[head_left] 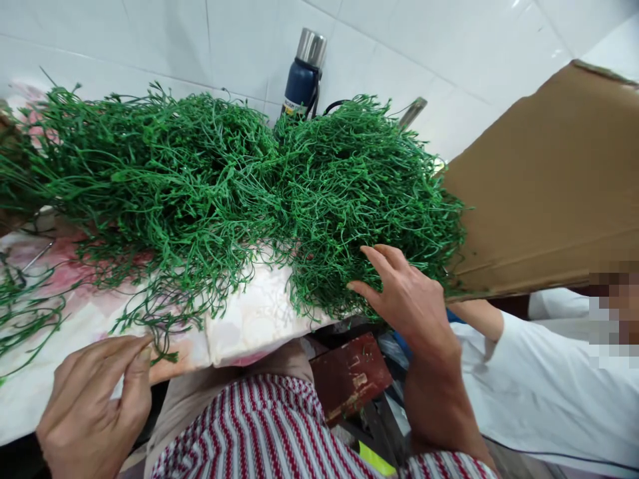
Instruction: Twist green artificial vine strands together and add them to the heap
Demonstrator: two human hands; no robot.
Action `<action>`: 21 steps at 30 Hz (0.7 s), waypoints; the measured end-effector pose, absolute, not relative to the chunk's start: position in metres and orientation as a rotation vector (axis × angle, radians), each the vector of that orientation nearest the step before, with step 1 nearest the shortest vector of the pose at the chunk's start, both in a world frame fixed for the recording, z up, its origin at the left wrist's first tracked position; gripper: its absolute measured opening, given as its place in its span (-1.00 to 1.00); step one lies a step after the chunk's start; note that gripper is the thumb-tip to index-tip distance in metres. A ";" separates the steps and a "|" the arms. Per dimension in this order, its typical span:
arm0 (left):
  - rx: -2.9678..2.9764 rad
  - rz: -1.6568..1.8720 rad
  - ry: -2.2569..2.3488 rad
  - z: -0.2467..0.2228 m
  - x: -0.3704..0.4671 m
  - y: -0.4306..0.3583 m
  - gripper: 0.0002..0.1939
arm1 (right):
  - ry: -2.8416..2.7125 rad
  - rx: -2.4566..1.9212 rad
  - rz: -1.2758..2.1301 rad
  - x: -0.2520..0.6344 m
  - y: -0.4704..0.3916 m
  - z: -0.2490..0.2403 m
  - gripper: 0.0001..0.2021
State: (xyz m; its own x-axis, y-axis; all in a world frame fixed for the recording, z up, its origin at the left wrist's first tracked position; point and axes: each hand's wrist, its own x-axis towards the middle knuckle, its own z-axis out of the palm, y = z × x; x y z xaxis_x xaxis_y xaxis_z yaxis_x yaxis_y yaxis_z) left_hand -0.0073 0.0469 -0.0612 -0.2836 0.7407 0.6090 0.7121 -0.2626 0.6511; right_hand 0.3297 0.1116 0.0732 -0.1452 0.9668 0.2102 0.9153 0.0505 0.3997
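Green plastic stems (pixel 249 193) are pressed by the right hand (pixel 407 299) — fingers spread, ungripping — while one strand (pixel 160 349) is pinched by the left hand (pixel 94 402).

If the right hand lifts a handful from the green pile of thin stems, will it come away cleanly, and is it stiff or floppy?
The green stems look tangled, so a handful probably drags neighbours along. Strands droop over the table edge, suggesting they are floppy and likely light. The right hand rests on the pile.

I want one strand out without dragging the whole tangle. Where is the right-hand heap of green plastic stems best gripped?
Probably at the loose stem ends along the near edge of the right heap, coming from the front, where the right hand already rests. There single stems hang free over the table; higher up they interlock.
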 end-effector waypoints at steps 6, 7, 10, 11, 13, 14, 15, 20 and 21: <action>1.902 1.525 1.854 -0.059 -0.002 0.046 -0.52 | 2.259 2.106 0.780 0.332 0.094 0.069 -0.53; 1.899 1.524 1.856 -0.059 -0.001 0.046 -0.53 | 2.317 2.119 0.796 0.335 0.093 0.067 -0.55; 1.906 1.503 1.837 -0.061 0.001 0.046 -0.58 | 2.513 2.121 0.783 0.342 0.097 0.057 -0.57; 1.926 1.502 1.826 -0.062 0.001 0.046 -0.60 | 2.568 2.098 0.724 0.342 0.101 0.051 -0.53; 2.003 1.494 1.797 -0.064 0.000 0.047 -0.65 | 2.636 2.027 0.535 0.339 0.109 0.036 -0.36; 2.043 1.481 1.782 -0.066 -0.001 0.047 -0.68 | 2.646 1.985 0.415 0.335 0.112 0.028 -0.26; 2.074 1.473 1.768 -0.067 -0.002 0.047 -0.70 | 2.632 1.954 0.322 0.330 0.114 0.021 -0.19; 2.183 1.424 1.686 -0.072 -0.004 0.047 -0.74 | 2.524 1.920 0.260 0.310 0.111 -0.001 -0.06; 2.211 1.423 1.664 -0.074 -0.005 0.048 -0.74 | 2.509 1.921 0.275 0.309 0.110 -0.002 -0.08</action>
